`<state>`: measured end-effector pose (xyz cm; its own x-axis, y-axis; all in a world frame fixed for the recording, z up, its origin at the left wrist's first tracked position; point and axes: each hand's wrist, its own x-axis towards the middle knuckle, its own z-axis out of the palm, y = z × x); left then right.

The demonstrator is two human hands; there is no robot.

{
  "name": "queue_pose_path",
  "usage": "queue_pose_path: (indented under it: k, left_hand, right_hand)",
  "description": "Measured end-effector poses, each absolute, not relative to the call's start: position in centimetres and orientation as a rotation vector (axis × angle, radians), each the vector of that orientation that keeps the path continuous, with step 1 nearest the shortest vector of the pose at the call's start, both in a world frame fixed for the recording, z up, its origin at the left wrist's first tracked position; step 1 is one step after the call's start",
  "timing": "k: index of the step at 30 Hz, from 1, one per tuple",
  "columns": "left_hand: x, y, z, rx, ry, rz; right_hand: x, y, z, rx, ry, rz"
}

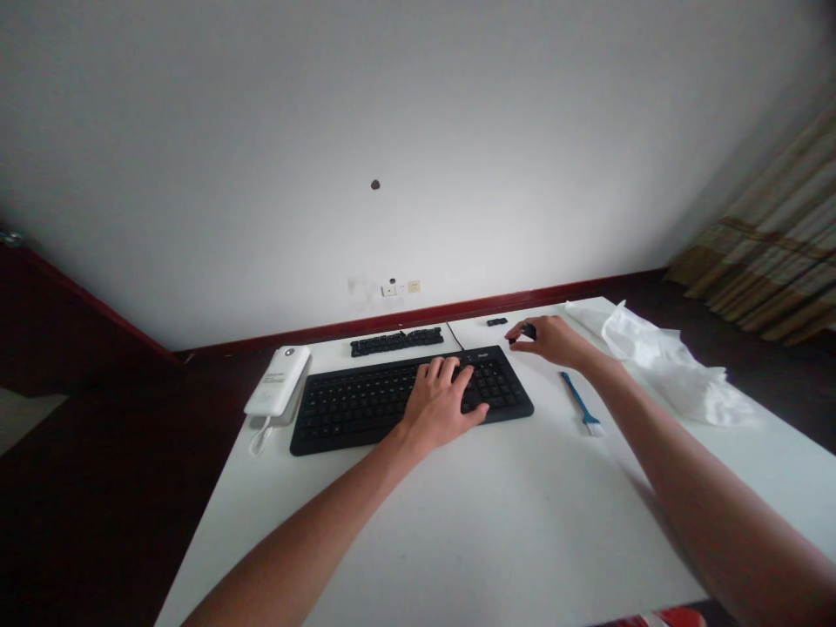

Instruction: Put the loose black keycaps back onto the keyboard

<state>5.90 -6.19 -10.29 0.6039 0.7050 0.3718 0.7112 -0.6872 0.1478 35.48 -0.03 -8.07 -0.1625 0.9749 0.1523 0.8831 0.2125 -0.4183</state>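
Note:
A black keyboard (353, 405) lies at a slight angle on the white table. My left hand (437, 396) rests flat over its right half, fingers spread, covering some of the keys. Beyond the keyboard's right end, my right hand (545, 340) is pinched just above the tabletop. Between its fingers is a small dark piece that looks like a keycap (512, 341); the fingers partly hide it. Black keycaps (396, 342) stand in rows behind the keyboard, and a smaller group of black keycaps (497, 322) sits near my right hand.
A blue brush (580, 402) with pale bristles lies right of the keyboard. A crumpled white plastic bag (679, 370) covers the table's right edge. At the left edge stands a white device (279, 380) with a strap. A red item (672, 617) shows at the bottom.

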Motion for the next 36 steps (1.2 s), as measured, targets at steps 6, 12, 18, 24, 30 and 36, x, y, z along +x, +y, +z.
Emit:
queue_pose_path:
  k: [6, 12, 18, 24, 30, 36]
  left_hand:
    - [5.9, -6.2, -10.2, -2.8, -1.23, -0.638]
    - [5.8, -6.2, -10.2, -2.798, -1.23, -0.64]
    - [5.8, -6.2, -10.1, -2.803, -1.231, -0.624]
    - [5.8, -6.2, -10.2, -2.803, -1.237, -0.622]
    - [5.8, -6.1, -10.4, -2.808, -1.236, -0.618]
    - [5.8, -6.0, -10.4, -2.808, -1.228, -0.624]
  right_hand:
    - [33.6, -1.1, -6.6, -1.528, -2.111, 0.573]
    - [32.0, -1.3, -6.9, -1.573, -2.27, 0.613]
    - [31.8, -1.2, -6.8, -1.593, -2.33, 0.559]
    - [31.9, -1.3, -6.6, -1.599, -2.378, 0.616]
    - [31.8, -1.8, -5.9, -1.591, -2.459, 0.636]
    - [31.4, -2.1, -5.3, -1.575, -2.494, 0.612]
